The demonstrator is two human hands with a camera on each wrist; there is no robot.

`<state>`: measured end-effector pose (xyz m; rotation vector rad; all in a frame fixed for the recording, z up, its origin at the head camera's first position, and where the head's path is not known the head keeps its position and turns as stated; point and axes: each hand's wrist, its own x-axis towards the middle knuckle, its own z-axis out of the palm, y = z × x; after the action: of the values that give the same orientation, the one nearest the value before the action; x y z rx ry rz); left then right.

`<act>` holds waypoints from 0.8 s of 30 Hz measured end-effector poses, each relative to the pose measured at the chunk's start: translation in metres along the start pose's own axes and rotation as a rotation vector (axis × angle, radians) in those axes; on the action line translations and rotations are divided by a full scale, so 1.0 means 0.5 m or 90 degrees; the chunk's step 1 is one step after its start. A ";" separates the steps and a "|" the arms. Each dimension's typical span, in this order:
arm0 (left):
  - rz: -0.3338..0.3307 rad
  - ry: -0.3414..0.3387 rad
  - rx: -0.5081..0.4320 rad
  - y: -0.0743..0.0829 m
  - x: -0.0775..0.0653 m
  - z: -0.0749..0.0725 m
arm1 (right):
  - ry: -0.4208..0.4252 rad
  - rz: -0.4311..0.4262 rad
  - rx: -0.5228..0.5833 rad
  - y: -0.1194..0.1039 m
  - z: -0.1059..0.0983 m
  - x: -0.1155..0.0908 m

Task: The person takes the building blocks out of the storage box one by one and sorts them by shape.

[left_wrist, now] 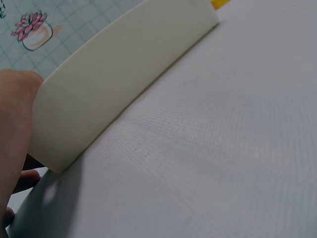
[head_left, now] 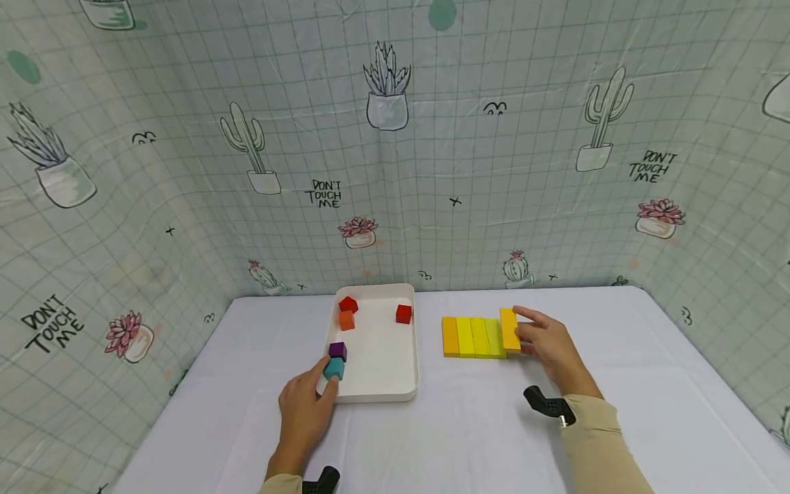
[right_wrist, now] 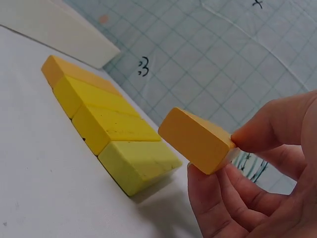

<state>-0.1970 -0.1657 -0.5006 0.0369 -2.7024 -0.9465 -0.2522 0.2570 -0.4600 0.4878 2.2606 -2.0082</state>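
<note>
My right hand (head_left: 549,343) pinches an orange-yellow rectangular block (right_wrist: 193,141) between thumb and fingers. It is raised above the table, just right of a row of yellow blocks (head_left: 472,337) lying side by side. The row runs from orange-yellow at its left end to a pale yellow-green block (right_wrist: 141,163) nearest my hand. At the front left corner of a white tray (head_left: 376,397), my left hand (head_left: 308,405) holds a teal block (head_left: 334,369) between index finger and thumb. A purple cube (head_left: 337,350) sits directly behind that block. The left wrist view hides both behind the tray wall (left_wrist: 119,69).
Inside the tray, a red block (head_left: 348,304) and an orange block (head_left: 347,320) lie at the back left, with a red cube (head_left: 404,314) at the back right. A white cloth (head_left: 432,446) covers the table. Patterned fabric (head_left: 444,158) hangs behind and beside it.
</note>
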 end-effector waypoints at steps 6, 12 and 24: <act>0.006 -0.001 0.002 0.003 0.000 -0.002 | 0.002 0.006 -0.006 0.011 -0.009 0.008; -0.004 -0.008 -0.004 0.001 0.001 0.001 | 0.022 0.014 -0.017 0.024 -0.016 0.016; 0.004 -0.005 -0.001 0.001 -0.001 -0.003 | 0.020 -0.034 -0.139 0.033 -0.013 0.020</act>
<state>-0.1963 -0.1662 -0.4993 0.0249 -2.7080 -0.9497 -0.2560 0.2668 -0.4777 0.4455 2.4979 -1.7562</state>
